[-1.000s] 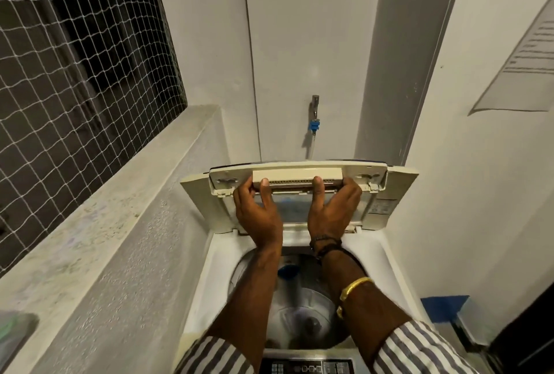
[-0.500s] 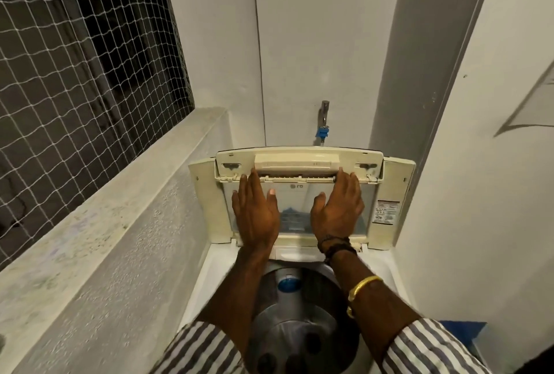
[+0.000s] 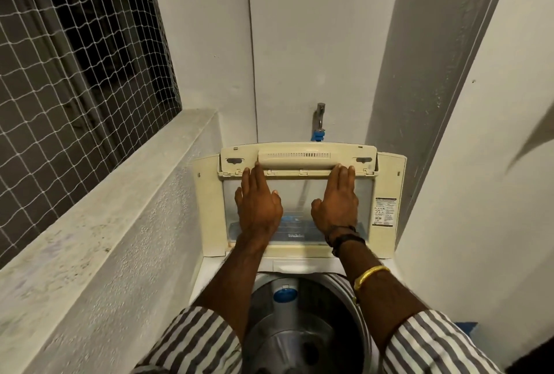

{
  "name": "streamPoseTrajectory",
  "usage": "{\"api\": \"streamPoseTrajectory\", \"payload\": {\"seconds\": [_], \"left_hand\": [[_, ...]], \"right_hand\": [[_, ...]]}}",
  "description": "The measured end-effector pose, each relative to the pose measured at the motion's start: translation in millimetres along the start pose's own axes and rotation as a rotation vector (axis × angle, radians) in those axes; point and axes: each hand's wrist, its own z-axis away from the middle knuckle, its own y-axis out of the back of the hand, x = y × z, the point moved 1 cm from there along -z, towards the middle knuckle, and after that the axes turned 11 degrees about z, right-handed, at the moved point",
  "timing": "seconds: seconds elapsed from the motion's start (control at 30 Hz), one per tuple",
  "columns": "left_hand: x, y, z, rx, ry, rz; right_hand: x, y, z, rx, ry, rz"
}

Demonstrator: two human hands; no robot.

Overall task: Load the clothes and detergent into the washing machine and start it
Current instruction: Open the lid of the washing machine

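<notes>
A cream top-loading washing machine stands in a narrow corner. Its folding lid is raised upright against the back wall, showing a clear window panel. My left hand and my right hand press flat on the lid's inner side with straight fingers, fingertips at the handle bar. Below my arms the grey drum is open; no clothes show inside it. No detergent is in view.
A tap with a blue fitting sticks out of the wall above the lid. A concrete ledge under a netted window runs along the left. White walls close in on the right and behind.
The lid has swung up from half-folded to fully upright. My hands went from gripping its handle edge to pressing flat on its panel. The camera has moved closer.
</notes>
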Motion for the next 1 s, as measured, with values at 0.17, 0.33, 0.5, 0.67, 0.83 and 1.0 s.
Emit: {"api": "streamPoseTrajectory", "payload": {"seconds": [0.17,0.33,0.5,0.67,0.83,1.0], "left_hand": [[-2,-5,0,0.032,-0.033,-0.007],[-3,-4,1,0.006,-0.021,0.012],[-1,-1,6,-0.001,-0.028,0.051],[0,7,9,-0.015,-0.021,0.083],[-3,11,22,-0.02,-0.059,0.119],[-17,11,53,-0.036,-0.118,0.165]], "right_hand": [[-2,-2,0,0.002,0.003,0.032],[-3,-2,3,-0.013,0.003,0.041],[-3,1,9,-0.037,0.021,0.062],[-5,4,21,-0.046,0.061,0.064],[-11,2,41,-0.012,0.061,-0.01],[-14,1,59,0.039,0.099,-0.08]]}}
